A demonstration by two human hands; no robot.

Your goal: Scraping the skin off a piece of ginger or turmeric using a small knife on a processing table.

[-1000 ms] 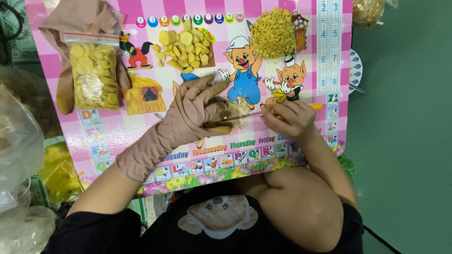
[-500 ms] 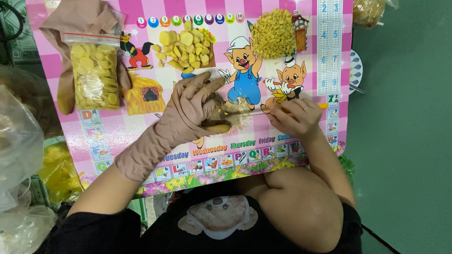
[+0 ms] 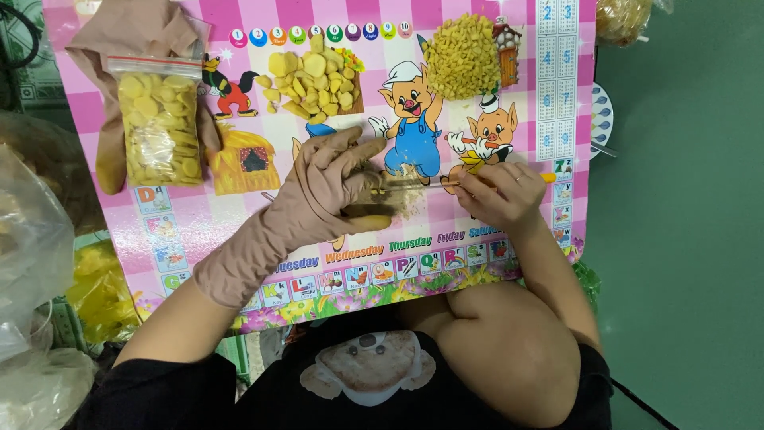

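Note:
My left hand (image 3: pixel 330 187), in a long tan glove, presses down on a small brownish piece of food (image 3: pixel 368 210) on the pink picture mat (image 3: pixel 239 231). My bare right hand (image 3: pixel 501 195) grips a knife with an orange handle (image 3: pixel 547 177); its blade (image 3: pixel 414 182) lies across the piece next to my left fingers. Pale crumbs (image 3: pixel 410 199) are scattered under the blade.
A pile of yellow slices (image 3: pixel 312 84) and a pile of small yellow cubes (image 3: pixel 461 56) lie at the mat's far side. A clear bag of yellow slices (image 3: pixel 157 127) rests on a tan cloth at the far left. Plastic bags (image 3: pixel 32 239) crowd the left edge; green floor lies to the right.
Both hands stay at the same spot on the mat. The knife blade has shifted slightly against the piece under my left fingers.

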